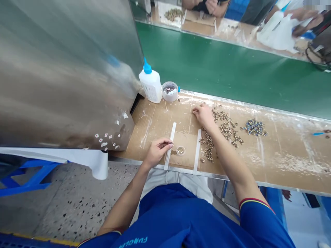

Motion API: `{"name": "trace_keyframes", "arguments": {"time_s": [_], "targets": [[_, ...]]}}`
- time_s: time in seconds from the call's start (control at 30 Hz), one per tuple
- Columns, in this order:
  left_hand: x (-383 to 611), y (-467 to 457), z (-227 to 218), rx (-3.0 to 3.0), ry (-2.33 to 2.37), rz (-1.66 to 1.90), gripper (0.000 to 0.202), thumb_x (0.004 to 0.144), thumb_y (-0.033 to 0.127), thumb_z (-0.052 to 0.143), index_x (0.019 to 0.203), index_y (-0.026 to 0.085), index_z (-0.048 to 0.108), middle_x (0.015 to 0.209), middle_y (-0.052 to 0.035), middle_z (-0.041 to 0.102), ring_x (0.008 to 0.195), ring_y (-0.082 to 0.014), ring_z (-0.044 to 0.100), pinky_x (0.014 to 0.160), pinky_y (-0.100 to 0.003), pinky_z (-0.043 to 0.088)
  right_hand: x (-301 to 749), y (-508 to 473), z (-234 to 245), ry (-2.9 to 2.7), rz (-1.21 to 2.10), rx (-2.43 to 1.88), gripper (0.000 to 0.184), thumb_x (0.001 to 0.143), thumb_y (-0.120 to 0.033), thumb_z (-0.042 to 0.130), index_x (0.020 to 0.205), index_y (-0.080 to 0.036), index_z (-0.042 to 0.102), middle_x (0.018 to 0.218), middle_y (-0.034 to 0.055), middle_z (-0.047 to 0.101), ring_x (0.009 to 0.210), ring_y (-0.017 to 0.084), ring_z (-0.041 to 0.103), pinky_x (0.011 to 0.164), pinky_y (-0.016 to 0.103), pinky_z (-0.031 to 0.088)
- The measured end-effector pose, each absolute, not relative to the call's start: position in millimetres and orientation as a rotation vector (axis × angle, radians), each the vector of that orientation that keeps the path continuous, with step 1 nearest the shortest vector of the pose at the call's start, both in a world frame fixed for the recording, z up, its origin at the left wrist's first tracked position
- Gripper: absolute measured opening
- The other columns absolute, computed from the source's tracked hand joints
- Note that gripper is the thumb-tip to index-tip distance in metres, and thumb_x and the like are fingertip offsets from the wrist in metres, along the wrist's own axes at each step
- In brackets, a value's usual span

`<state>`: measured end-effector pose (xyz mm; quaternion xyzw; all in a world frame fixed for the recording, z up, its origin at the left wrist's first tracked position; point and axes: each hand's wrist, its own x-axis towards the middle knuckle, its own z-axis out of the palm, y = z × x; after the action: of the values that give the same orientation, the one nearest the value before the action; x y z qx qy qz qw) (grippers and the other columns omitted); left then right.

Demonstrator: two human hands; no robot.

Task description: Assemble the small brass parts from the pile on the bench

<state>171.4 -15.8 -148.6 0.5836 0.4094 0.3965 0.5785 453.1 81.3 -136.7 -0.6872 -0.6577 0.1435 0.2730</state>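
Our blue shirt (165,220) fills the bottom of the view, and both arms reach forward over the cardboard-topped bench (284,155). Our left hand (156,153) is pinched shut just above a white strip (170,146), and we can't see whether it holds anything tiny. Our right hand (204,116) is half curled, fingertips down at the left edge of the scattered brass parts (222,129); we can't tell if it grips one. A second white strip (197,151) and a small clear dish (180,150) lie between the hands. Bluish parts (254,127) sit right of the right hand, with dusty cardboard running on beyond them. Ahead of the left hand stand a glue bottle (150,82) and a round tub (170,91), beside a steel panel (64,75). The bench's metal front edge (181,170) passes just under the left wrist, and a green board (232,65) lies beyond the back edge.
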Motion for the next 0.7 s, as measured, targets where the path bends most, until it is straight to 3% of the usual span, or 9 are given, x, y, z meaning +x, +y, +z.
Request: {"name": "trace_keyframes", "arguments": {"time_s": [0.13, 0.3, 0.47, 0.53, 0.7], "targets": [[179.0, 21.4, -134.3, 1.447, 0.965, 0.877, 0.031, 0.078, 0.047, 0.08, 0.08, 0.017, 0.075, 0.081, -0.0061, 0.076, 0.076, -0.0184, 0.07, 0.073, -0.028, 0.059, 438.5, 72.9, -118.3, -1.65, 0.585, -1.882, 0.019, 0.08, -0.006, 0.062, 0.066, -0.018, 0.065, 0.089, 0.0091, 0.061, 0.091, 0.024, 0.059, 0.094, 0.043, 0.047], [213.8, 78.3, -128.4, 1.613, 0.86, 0.766, 0.026, 0.073, 0.043, 0.076, 0.073, 0.017, 0.074, 0.074, -0.0048, 0.074, 0.071, -0.0183, 0.067, 0.068, -0.027, 0.055, 426.5, 60.6, -109.7, -1.532, 0.607, -1.859, 0.015, 0.075, -0.006, 0.064, 0.068, -0.019, 0.061, 0.077, 0.0033, 0.065, 0.08, 0.019, 0.063, 0.082, 0.033, 0.051], [241.8, 113.4, -132.3, 1.544, 0.824, 0.621, 0.032, 0.063, 0.047, 0.079, 0.07, 0.017, 0.07, 0.063, -0.0015, 0.066, 0.057, -0.0143, 0.057, 0.052, -0.024, 0.049, 427.8, 59.4, -121.3, -1.305, 0.662, -1.787, 0.006, 0.085, -0.018, 0.06, 0.085, -0.018, 0.066, 0.084, 0.0033, 0.073, 0.075, 0.015, 0.068, 0.074, 0.029, 0.057], [244.5, 117.0, -133.1, 1.494, 0.846, 0.564, 0.034, 0.061, 0.048, 0.079, 0.071, 0.017, 0.069, 0.06, -0.0001, 0.062, 0.054, -0.0132, 0.054, 0.048, -0.022, 0.046, 431.2, 58.6, -123.7, -1.242, 0.708, -1.719, 0.014, 0.086, -0.022, 0.061, 0.095, -0.018, 0.07, 0.089, 0.0041, 0.075, 0.077, 0.015, 0.069, 0.076, 0.03, 0.059], [248.0, 104.6, -141.0, 1.584, 0.85, 0.683, 0.027, 0.072, 0.043, 0.073, 0.078, 0.016, 0.074, 0.072, -0.0033, 0.071, 0.063, -0.0142, 0.06, 0.054, -0.022, 0.049, 435.7, 50.1, -127.2, -0.988, 1.004, -1.4, 0.023, 0.075, -0.038, 0.077, 0.09, -0.021, 0.077, 0.088, 0.0048, 0.079, 0.079, 0.018, 0.072, 0.08, 0.034, 0.06]]}}
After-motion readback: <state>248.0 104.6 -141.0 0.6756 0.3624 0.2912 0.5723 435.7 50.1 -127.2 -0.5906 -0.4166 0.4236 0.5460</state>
